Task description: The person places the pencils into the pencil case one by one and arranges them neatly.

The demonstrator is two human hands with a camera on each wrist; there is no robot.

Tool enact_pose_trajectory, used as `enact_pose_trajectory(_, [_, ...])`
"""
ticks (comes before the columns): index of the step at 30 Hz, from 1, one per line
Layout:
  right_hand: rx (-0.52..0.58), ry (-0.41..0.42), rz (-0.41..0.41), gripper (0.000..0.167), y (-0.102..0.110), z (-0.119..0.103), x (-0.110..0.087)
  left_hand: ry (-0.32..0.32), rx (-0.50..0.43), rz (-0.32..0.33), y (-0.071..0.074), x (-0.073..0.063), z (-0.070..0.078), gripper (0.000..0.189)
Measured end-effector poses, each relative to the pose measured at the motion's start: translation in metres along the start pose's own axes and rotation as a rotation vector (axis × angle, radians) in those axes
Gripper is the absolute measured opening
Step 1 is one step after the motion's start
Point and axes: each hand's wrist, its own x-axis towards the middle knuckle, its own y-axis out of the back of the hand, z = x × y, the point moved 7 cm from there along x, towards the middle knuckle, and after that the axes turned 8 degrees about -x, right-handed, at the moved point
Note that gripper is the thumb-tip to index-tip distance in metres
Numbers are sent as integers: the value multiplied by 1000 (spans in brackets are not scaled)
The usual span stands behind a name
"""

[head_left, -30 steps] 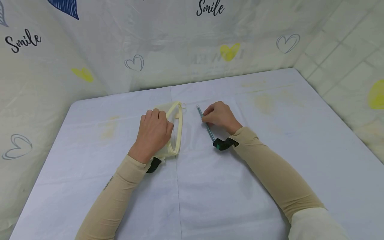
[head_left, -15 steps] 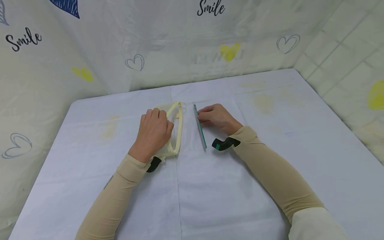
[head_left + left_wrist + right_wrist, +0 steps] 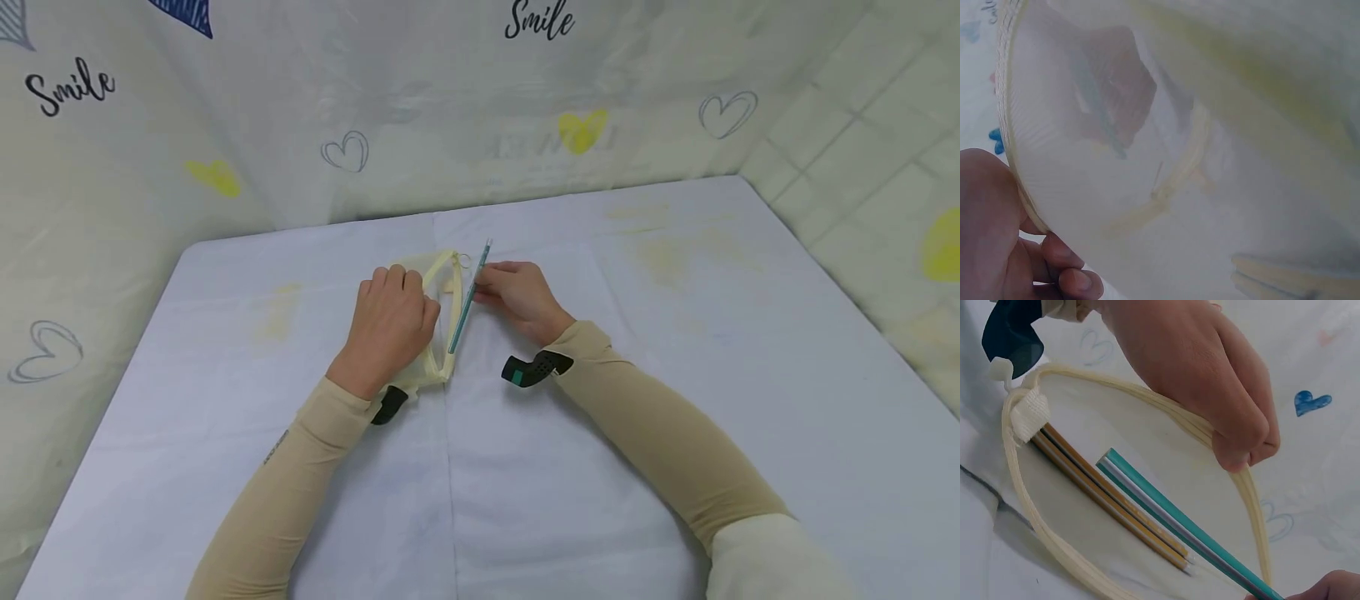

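My left hand (image 3: 390,329) pinches one side of the mouth of a translucent cream zip pouch (image 3: 447,367), holding it apart. In the right wrist view, the left hand's fingertips grip the pouch's yellowish zip edge (image 3: 1250,494). My right hand (image 3: 521,302) pinches a teal striped pencil (image 3: 462,319) near its upper part. The pencil slants, and its lower end (image 3: 1113,459) overlaps the pouch's opening. Brown-and-gold striped pencils (image 3: 1107,497) lie inside the pouch. Through the pouch's sheer mesh (image 3: 1129,187), the left wrist view shows the right hand and teal pencil blurred.
A white cloth (image 3: 600,467) covers the table, with faint yellow stains. A ring pull (image 3: 464,261) hangs at the pouch's far corner. Behind stands a pale printed curtain (image 3: 442,100) with hearts and lettering. A black strap camera mount (image 3: 536,368) sits at the right wrist.
My right hand has moved left towards the pouch, turning the teal pencil so its lower end swings left over the opening. The left hand keeps its hold on the pouch.
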Motion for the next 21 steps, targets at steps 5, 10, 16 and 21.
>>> enact_pose_trajectory(5, [9, -22, -29, 43, -19, 3, -1, 22, -6, -21, 0, 0, -2, 22])
enact_pose_trajectory(10, [11, -13, -70, 41, -33, 6, -2, 24, -7, -22, 0, 0, -2, 22])
enact_pose_trajectory(16, [2, -12, -104, 35, -42, 8, -5, 27, -6, -22, 0, 1, -3, 22])
enact_pose_trajectory(21, [-14, -4, -118, 24, -46, 11, -6, 24, -14, -13, 1, 0, -2, 23])
